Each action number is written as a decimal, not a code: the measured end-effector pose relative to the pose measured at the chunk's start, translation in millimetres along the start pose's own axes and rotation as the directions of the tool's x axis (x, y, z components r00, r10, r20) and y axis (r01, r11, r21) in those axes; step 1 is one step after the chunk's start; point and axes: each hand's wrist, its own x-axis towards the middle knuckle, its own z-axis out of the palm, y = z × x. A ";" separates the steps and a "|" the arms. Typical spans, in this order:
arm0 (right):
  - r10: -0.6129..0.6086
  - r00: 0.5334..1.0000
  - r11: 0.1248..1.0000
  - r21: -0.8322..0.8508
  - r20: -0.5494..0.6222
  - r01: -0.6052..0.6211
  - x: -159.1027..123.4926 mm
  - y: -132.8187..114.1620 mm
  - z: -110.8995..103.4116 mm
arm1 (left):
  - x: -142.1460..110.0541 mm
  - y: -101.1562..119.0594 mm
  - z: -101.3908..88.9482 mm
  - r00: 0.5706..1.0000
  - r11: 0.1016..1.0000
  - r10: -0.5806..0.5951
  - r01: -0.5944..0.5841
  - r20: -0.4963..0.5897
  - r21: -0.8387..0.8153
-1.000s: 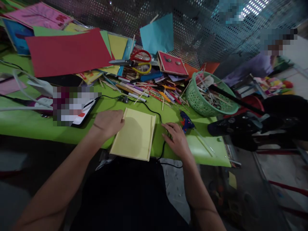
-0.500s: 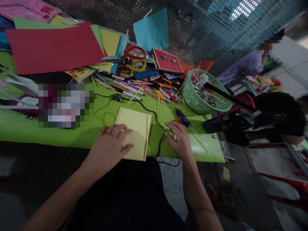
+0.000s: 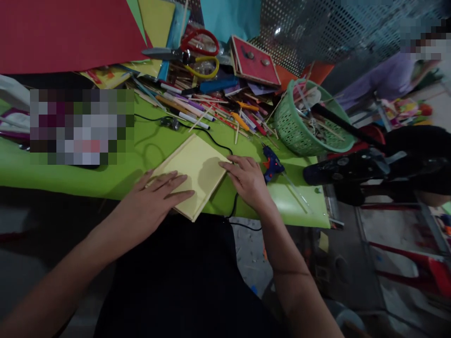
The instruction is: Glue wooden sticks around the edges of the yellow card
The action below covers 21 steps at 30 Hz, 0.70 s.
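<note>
A yellow square panel (image 3: 200,164) with thin sticks along its edges lies turned on the green table, its near corner at the front edge. My left hand (image 3: 158,197) rests spread over the panel's left side, fingers stretched out. At the panel's right corner, my right hand (image 3: 246,178) has its thumb and fingers closed on the edge. A blue glue gun (image 3: 272,162) with an orange trigger and a small red light lies just right of that hand, a clear glue stick (image 3: 296,192) trailing from it. A black cord (image 3: 211,138) runs behind the panel.
Behind lie pens and sticks (image 3: 186,105), scissors (image 3: 190,56), a red framed panel (image 3: 255,63) and red paper (image 3: 66,33). A green basket (image 3: 299,122) of sticks stands at the right, near a dark cylinder (image 3: 327,171). Another person's purple sleeve (image 3: 373,89) shows beyond.
The yellow panel has turned so that a corner points toward me. My right hand has moved left from beside the glue gun onto the panel's right corner. The view has shifted nearer the table.
</note>
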 end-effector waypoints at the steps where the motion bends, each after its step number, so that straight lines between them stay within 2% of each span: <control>1: -0.003 1.000 1.000 0.003 0.004 0.003 -0.2 0.6 0.7 | -2.1 -3.3 -2.6 1.000 1.000 -0.014 0.014 0.002 -0.004; 7: -0.027 0.999 1.000 0.005 0.031 0.027 -4.4 4.2 1.4 | -10.2 -15.2 -11.5 0.998 0.996 -0.054 0.055 0.014 -0.065; 13: -0.043 0.998 0.999 0.022 0.052 0.042 -1.1 2.4 1.6 | 3.4 -4.8 -8.1 0.989 0.985 -0.146 0.145 -0.003 -0.096; 21: -0.065 0.993 0.997 -0.039 0.096 0.069 3.1 1.1 -3.8 | 18.5 0.1 1.9 0.985 0.984 -0.170 0.171 0.026 -0.056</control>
